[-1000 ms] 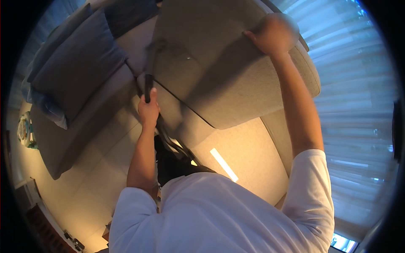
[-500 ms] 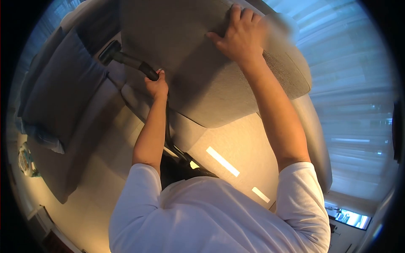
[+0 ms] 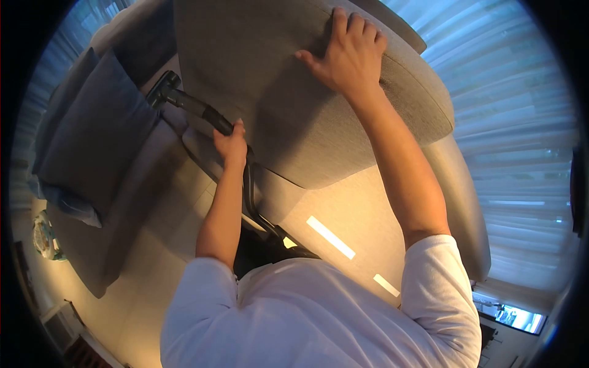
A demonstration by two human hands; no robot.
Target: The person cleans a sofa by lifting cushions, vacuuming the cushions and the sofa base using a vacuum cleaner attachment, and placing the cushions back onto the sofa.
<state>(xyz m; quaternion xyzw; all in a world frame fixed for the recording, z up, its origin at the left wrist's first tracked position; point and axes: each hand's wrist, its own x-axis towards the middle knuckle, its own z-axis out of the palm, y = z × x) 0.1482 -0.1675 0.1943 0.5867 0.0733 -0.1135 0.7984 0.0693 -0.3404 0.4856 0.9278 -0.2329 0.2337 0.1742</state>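
Observation:
My left hand (image 3: 231, 145) is closed around the black handle end of a vacuum cleaner hose (image 3: 248, 187). From this grip a short tube leads up and left to a dark vacuum nozzle (image 3: 164, 89), which is beside the grey pillow and the left side of a large grey sofa cushion (image 3: 245, 67). Higher up on the right, my right hand (image 3: 353, 58) lies on that cushion near its upper edge. Its fingers are spread, with the thumb stretched out to the left. The hose runs down past my left forearm toward a dark shape, partly hidden by my body.
A grey pillow (image 3: 98, 129) leans at the left of the sofa, with a bluish cloth (image 3: 76, 207) under its lower end. Sheer curtains (image 3: 521, 122) hang on the right. Two bright light strips (image 3: 331, 237) fall on the pale floor (image 3: 350, 202).
My left hand has drawn the hose handle and nozzle slightly back toward me. My right hand stays on the cushion in nearly the same spot. The view has shifted slightly.

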